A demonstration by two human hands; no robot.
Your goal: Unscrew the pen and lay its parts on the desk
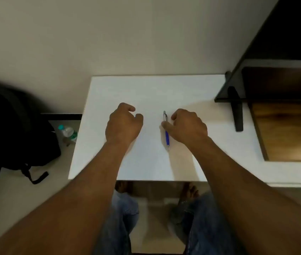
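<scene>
Smooth white table (146, 89); right hand (188, 126) touches slim pen (166, 131).

Black backpack (8, 126) far left; water bottle (69, 133) beside it; dark shelf (238, 89) right.

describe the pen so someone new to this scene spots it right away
Find the white table against the wall. The pen lies on it, touched by the thumb of the right hand. It is the only slim stick there, blue grip and silver top.
</scene>
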